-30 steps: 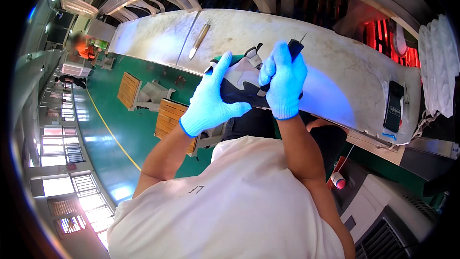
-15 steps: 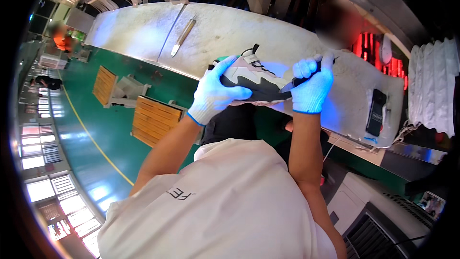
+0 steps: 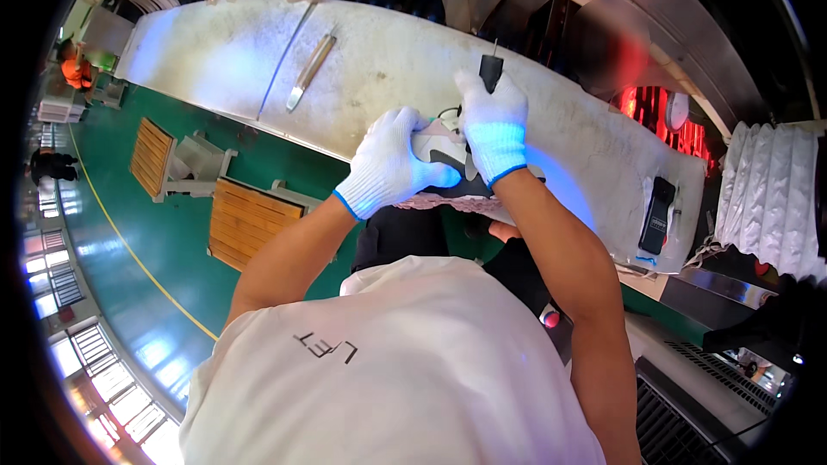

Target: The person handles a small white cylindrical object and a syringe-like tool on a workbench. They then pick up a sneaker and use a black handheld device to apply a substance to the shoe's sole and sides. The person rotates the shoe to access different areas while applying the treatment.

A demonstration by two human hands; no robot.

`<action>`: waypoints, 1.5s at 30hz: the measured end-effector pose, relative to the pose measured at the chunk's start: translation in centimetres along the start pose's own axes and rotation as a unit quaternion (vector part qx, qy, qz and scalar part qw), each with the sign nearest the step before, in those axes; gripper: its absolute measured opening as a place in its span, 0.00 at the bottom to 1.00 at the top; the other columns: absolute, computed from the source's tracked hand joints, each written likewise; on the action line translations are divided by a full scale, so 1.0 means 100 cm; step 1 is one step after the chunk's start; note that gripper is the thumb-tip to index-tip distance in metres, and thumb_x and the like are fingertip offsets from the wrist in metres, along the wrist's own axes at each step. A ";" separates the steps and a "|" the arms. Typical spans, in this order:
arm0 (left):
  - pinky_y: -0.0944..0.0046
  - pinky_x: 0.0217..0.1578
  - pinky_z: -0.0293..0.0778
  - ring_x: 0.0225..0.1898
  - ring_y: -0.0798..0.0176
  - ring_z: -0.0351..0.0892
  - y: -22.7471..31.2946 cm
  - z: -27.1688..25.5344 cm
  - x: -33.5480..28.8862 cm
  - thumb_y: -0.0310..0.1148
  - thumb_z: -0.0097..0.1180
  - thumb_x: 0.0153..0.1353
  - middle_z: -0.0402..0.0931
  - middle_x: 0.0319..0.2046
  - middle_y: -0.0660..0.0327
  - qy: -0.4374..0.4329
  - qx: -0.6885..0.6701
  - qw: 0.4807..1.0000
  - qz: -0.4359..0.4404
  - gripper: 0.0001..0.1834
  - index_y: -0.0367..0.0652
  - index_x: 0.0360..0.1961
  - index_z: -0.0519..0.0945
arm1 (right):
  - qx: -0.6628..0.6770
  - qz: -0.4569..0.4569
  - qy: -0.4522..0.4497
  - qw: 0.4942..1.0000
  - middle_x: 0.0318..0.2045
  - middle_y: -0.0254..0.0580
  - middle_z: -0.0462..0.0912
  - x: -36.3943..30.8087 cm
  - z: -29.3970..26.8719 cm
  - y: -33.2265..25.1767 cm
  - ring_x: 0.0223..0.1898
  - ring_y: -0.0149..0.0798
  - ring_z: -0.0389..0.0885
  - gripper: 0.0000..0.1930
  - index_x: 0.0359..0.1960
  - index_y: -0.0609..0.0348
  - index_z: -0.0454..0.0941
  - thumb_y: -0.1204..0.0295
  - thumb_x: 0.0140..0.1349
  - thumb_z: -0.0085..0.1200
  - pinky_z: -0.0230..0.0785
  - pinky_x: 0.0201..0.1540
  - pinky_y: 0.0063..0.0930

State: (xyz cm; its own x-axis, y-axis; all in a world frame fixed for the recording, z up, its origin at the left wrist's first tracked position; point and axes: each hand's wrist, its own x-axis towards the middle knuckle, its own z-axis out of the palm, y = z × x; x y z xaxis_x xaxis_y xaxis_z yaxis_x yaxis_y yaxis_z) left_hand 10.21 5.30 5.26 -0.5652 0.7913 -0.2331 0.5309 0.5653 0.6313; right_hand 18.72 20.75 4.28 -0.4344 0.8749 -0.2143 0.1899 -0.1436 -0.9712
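A sneaker (image 3: 431, 146) with white, grey and pale pink panels, a dark midsole and a pinkish outsole is held over the bench's near edge. My left hand (image 3: 392, 164), in a white knit glove with a blue cuff, is closed on one end of it, the thumb along its side. My right hand (image 3: 495, 125), gloved the same way, is wrapped round a black-handled tool (image 3: 491, 71) above the other end. The handle's top, with a thin spike or wire, sticks out past the fingers. The tool's lower end is largely hidden by my right hand.
On the pale workbench (image 3: 388, 60) lies a light-handled knife (image 3: 312, 73). A black rectangular object (image 3: 657, 215) sits at the right end, near a white hose (image 3: 769, 198). Red lamps (image 3: 663, 116) glow behind. Slatted wooden platforms (image 3: 258, 220) stand left; a person in orange (image 3: 76, 73) is far off.
My right hand has moved left, from beside the shoe's toe to over the shoe, and the tool has turned more upright. The left hand keeps its hold on the sneaker.
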 end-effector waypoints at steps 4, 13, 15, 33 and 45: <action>0.52 0.62 0.79 0.61 0.46 0.84 0.007 -0.017 -0.003 0.52 0.84 0.45 0.83 0.59 0.47 -0.051 -0.035 0.998 -0.019 0.42 0.42 0.60 0.84 | 0.134 0.123 -0.034 0.983 0.19 0.33 0.76 0.024 -0.021 -0.001 0.15 0.35 0.74 0.20 0.25 0.55 0.74 0.58 0.71 0.67 0.70 0.20 0.38; 0.44 0.68 0.71 0.65 0.39 0.78 0.086 0.028 0.001 0.47 0.83 0.46 0.80 0.58 0.43 -0.094 0.166 0.939 0.287 0.44 0.42 0.64 0.81 | 0.338 0.104 0.091 0.931 0.19 0.27 0.67 -0.011 -0.165 0.086 0.17 0.28 0.65 0.17 0.34 0.46 0.71 0.55 0.81 0.59 0.60 0.20 0.29; 0.44 0.66 0.72 0.62 0.40 0.80 0.102 0.034 0.005 0.46 0.82 0.47 0.81 0.53 0.45 -0.149 0.172 0.933 0.281 0.41 0.42 0.62 0.81 | 0.253 0.049 0.075 0.963 0.19 0.29 0.72 -0.020 -0.163 0.096 0.18 0.29 0.70 0.13 0.40 0.51 0.78 0.57 0.78 0.63 0.64 0.21 0.29; 0.47 0.67 0.79 0.65 0.37 0.82 0.075 0.013 -0.005 0.53 0.85 0.47 0.81 0.68 0.46 -0.052 0.158 0.923 0.347 0.53 0.42 0.73 0.79 | -0.097 0.095 -0.202 0.970 0.31 0.40 0.87 0.003 -0.193 0.032 0.27 0.33 0.83 0.16 0.47 0.65 0.89 0.62 0.68 0.69 0.74 0.29 0.31; 0.45 0.66 0.81 0.67 0.38 0.82 0.092 0.033 0.000 0.53 0.85 0.45 0.82 0.68 0.48 -0.057 0.188 0.915 0.351 0.47 0.42 0.65 0.85 | 0.436 0.101 0.071 0.892 0.19 0.39 0.77 0.012 -0.160 0.048 0.17 0.41 0.77 0.21 0.30 0.56 0.77 0.55 0.79 0.58 0.72 0.23 0.36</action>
State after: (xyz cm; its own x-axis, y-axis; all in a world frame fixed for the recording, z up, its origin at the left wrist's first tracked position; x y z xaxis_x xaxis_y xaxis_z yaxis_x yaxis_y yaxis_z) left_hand 17.17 11.25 8.67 0.0564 0.9974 0.0437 0.9305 -0.0684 0.3598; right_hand 33.18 28.47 1.04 -0.3417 0.8314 -0.4381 -0.5314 -0.5555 -0.6396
